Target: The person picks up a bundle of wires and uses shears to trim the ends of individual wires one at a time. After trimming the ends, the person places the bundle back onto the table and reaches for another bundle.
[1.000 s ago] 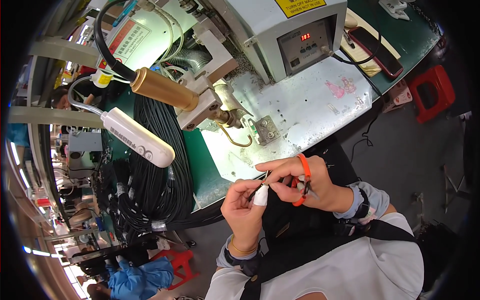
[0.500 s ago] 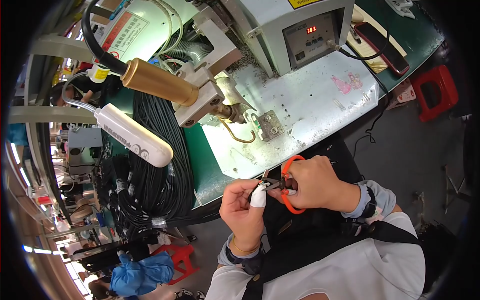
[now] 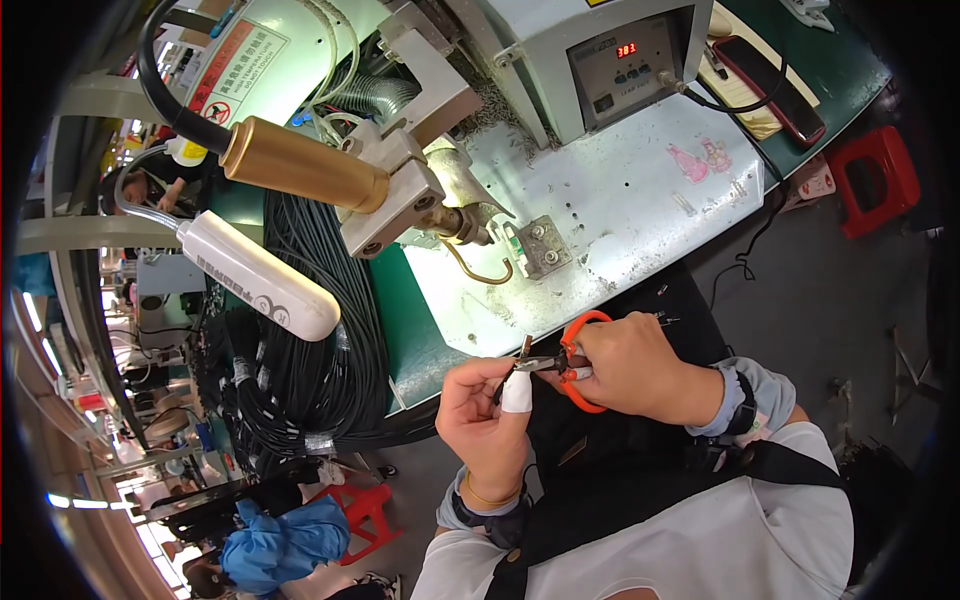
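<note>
My left hand (image 3: pixel 478 410), its thumb wrapped in a white cover, pinches a small cable end, with a bit of dark cable showing at the fingers. A narrow brownish-metal piece (image 3: pixel 526 345) sticks up above the fingertips. My right hand (image 3: pixel 640 365) is closed round pliers with orange handles (image 3: pixel 584 320). The dark jaws (image 3: pixel 541 364) of these pliers lie across the work at my left thumb tip; what sits between them is too small to tell. Both hands are just off the near edge of a metal machine plate (image 3: pixel 640 235).
Above the plate hangs a soldering head with a gold cylinder (image 3: pixel 300 165), beside a small metal fixture (image 3: pixel 543 248). A control box (image 3: pixel 630 75) stands behind. A white lamp (image 3: pixel 262 280) overhangs coiled black cables (image 3: pixel 325 300). A phone (image 3: pixel 765 90) and red stool (image 3: pixel 875 180) are right.
The plier jaws have shifted slightly left across the cable end, covering the small green and white bits seen before. The orange handles are a little closer together. My left hand keeps its pinch.
</note>
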